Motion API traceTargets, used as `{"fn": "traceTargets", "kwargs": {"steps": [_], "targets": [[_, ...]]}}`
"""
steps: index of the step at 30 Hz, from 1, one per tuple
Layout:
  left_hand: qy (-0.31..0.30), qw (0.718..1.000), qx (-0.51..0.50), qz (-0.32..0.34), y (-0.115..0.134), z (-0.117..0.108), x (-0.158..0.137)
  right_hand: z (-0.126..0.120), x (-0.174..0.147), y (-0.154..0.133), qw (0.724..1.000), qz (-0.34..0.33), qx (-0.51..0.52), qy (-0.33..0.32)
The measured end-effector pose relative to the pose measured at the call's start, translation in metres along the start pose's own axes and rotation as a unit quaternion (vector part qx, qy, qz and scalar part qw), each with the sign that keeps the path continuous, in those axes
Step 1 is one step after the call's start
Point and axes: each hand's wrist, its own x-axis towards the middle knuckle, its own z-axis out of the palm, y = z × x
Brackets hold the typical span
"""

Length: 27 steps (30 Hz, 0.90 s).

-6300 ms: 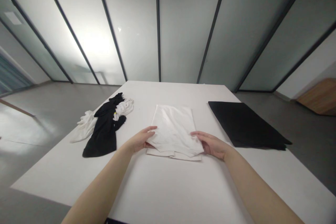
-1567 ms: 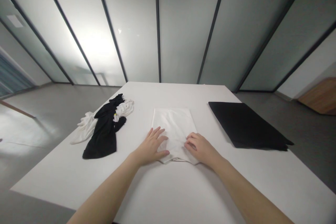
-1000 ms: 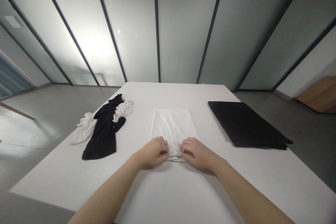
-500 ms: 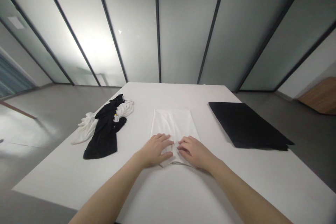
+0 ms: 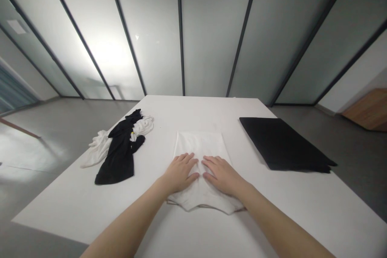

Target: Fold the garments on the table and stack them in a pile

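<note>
A white garment [image 5: 199,143], perhaps a shirt, lies folded in front of me, its far edge straight and its near edge curved. Both hands rest flat on top of it. On its left half is my left hand [image 5: 181,171], fingers stretched out and slightly spread. My right hand [image 5: 222,173] lies on the right half in the same way, palm down. A narrow gap separates the two sets of fingertips. Neither hand grips the cloth. Parts of the garment are hidden under my hands and wrists.
The white table [image 5: 187,111] carries a heap of crumpled clothes on the left: black garments [image 5: 119,157] and white garments [image 5: 98,149]. Toward the right edge lies a flat black folded stack [image 5: 284,145]. Behind the table stands a frosted glass partition [image 5: 205,32] with dark frames.
The white garment has shifted toward me, and more of its near part shows below my hands. My right hand's fingers, curled before, now lie flat.
</note>
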Motion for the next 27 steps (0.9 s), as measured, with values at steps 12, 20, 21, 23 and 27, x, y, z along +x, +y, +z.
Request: {"fn": "traceTargets", "kwargs": {"steps": [12, 20, 21, 23, 27], "targets": [[0.018, 0.999, -0.037, -0.034, 0.011, 0.008, 0.005, 0.006, 0.0, -0.008, 0.998, -0.042, 0.031, 0.037], [-0.007, 0.997, 0.014, -0.078, 0.001, 0.022, 0.003, 0.018, 0.002, 0.008, 0.996, 0.077, -0.041, 0.015], [-0.002, 0.997, 0.015, -0.07, 0.003, 0.018, 0.002, 0.014, 0.001, 0.005, 0.997, 0.071, -0.037, 0.019], [0.009, 0.999, 0.011, -0.05, 0.009, 0.008, 0.001, 0.006, 0.0, -0.004, 0.997, 0.061, -0.033, 0.025], [-0.014, 0.998, -0.002, -0.069, 0.023, -0.008, 0.002, -0.005, -0.003, -0.024, 0.997, 0.068, -0.033, 0.006]]}}
